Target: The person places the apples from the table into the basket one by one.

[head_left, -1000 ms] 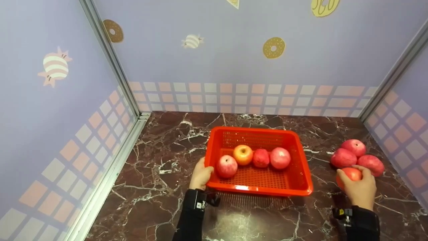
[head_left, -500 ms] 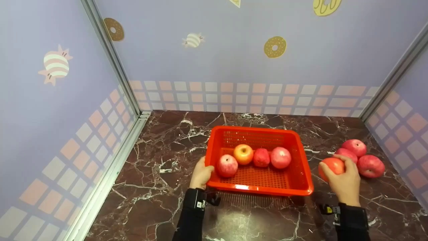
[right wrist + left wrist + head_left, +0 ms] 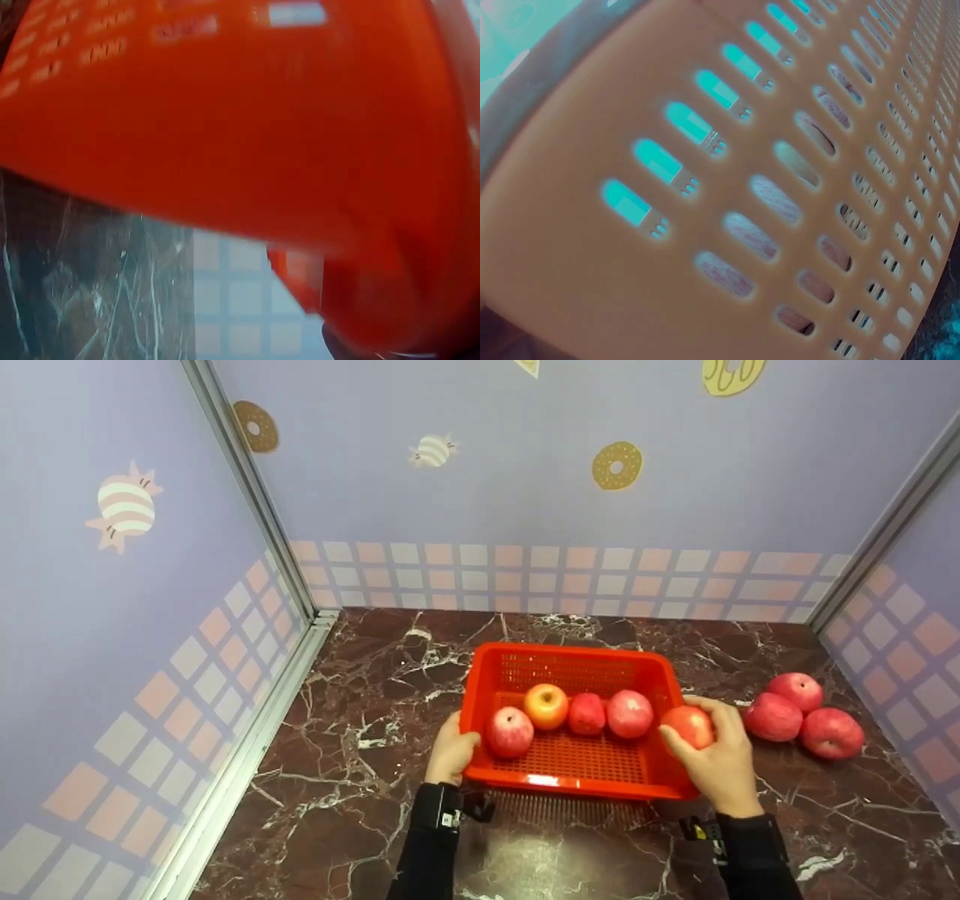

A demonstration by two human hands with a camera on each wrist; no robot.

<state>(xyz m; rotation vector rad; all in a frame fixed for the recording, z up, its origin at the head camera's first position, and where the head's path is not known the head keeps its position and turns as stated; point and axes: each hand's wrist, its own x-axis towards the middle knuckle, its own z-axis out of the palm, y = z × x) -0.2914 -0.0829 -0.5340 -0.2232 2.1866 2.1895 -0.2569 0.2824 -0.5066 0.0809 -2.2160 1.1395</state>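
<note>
In the head view my left hand (image 3: 450,754) grips the left rim of a red plastic basket (image 3: 585,786), its thumb hooked over the edge. Several fruits lie inside: a pale red apple (image 3: 510,732), a yellow-orange apple (image 3: 546,706), a darker red fruit (image 3: 586,714) and a pinkish apple (image 3: 629,714). My right hand (image 3: 720,757) holds an orange-red apple (image 3: 690,726) between thumb and fingers, overlapping the basket's right rim. The basket's slotted wall (image 3: 630,277) fills the left wrist view in odd colours; its red side (image 3: 225,127) dominates the right wrist view.
Three red apples (image 3: 772,718) sit clustered on the dark marbled table (image 3: 360,810) to the right. Patterned lilac panels (image 3: 525,502) enclose the table at the back and both sides. A metal rail (image 3: 247,750) runs along the left edge.
My right hand has carried the orange-red apple leftward, away from the cluster, to the basket's right rim. My left hand and the basket have stayed in place.
</note>
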